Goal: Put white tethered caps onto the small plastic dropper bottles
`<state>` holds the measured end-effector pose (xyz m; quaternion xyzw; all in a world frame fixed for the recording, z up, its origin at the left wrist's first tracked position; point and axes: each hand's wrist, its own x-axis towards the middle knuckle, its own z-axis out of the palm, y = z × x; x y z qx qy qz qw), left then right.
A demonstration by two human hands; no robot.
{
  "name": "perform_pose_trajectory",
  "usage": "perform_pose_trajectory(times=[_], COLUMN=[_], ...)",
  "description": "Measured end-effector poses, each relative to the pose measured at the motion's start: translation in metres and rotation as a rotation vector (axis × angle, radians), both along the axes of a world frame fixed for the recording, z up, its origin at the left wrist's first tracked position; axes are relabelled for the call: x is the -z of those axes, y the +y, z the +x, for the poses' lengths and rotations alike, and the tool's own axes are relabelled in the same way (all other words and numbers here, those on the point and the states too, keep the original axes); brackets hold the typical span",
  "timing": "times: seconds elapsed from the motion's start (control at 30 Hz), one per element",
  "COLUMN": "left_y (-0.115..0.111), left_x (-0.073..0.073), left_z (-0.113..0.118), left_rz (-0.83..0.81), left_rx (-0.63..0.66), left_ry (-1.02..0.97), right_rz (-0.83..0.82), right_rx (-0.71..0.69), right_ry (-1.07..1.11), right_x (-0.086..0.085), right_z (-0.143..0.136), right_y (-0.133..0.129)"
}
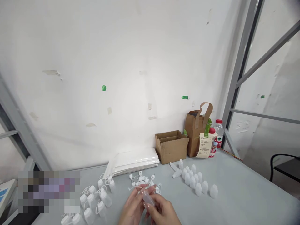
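Observation:
A small translucent plastic squeeze bottle [148, 198] is tilted between my two hands, low in the middle of the view. My right hand [164, 210] is closed round its body, thumb along the near side. The fingers of my left hand [134, 204] pinch at its upper end. A thin white strap [133, 188] pokes out beside them, apparently from a white cap that the fingers mostly hide. Just beyond my hands lies a loose group of white caps [140, 178] with straps. Uncapped bottles [197, 181] stand to the right; capped ones [91, 200] stand to the left.
Behind the caps lies a stack of white flat packets [133, 159]. An open cardboard box [172, 150], a brown paper bag [193, 134] and a red-capped water bottle [219, 132] stand along the wall. A blurred patch covers the far left. Grey metal posts frame the grey table [234, 178].

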<state>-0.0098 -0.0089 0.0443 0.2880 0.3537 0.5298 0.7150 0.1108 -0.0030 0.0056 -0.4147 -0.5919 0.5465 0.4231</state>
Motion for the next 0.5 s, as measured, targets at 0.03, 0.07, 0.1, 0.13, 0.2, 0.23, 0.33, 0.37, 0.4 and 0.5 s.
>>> perform_pose_trajectory(times=[0.03, 0.07, 0.1, 0.13, 0.2, 0.23, 0.33, 0.37, 0.4, 0.5], left_y=[0.0005, 0.0009, 0.0013, 0.0016, 0.002, 0.0022, 0.0022, 0.0021, 0.002, 0.0014], left_x=[0.0009, 0.0016, 0.0022, 0.0025, 0.0028, 0.0029, 0.0036, 0.0039, 0.0041, 0.0037], left_z=[0.0007, 0.0011, 0.0013, 0.0013, 0.0007, 0.0001, -0.0015, -0.002, -0.0023, -0.0024], left_rz=[0.009, 0.02, 0.031, 0.037, 0.036, 0.028, 0.004, 0.0, -0.002, -0.002], left_rx=[-0.005, -0.009, -0.011, -0.01, 0.001, 0.008, 0.03, 0.037, 0.042, 0.054], left_ry=[-0.002, -0.004, -0.005, -0.001, 0.007, 0.008, -0.014, -0.026, -0.036, -0.039], right_rz=[0.001, 0.003, 0.004, 0.005, 0.004, 0.004, 0.018, 0.023, 0.029, 0.05], right_rx=[0.006, 0.012, 0.017, 0.021, 0.027, 0.03, 0.032, 0.032, 0.031, 0.039], right_ry=[-0.001, -0.001, 0.001, 0.004, 0.008, 0.008, 0.008, 0.009, 0.006, -0.024], right_x=[-0.0005, -0.0009, -0.001, -0.0007, 0.001, 0.0023, 0.0057, 0.0064, 0.0067, 0.0063], right_z=[-0.0003, -0.0006, -0.0008, -0.0008, -0.0004, 0.0001, 0.0016, 0.002, 0.0022, 0.0019], right_y=[-0.0001, -0.0002, -0.0002, -0.0001, 0.0005, 0.001, 0.0021, 0.0022, 0.0022, 0.0014])
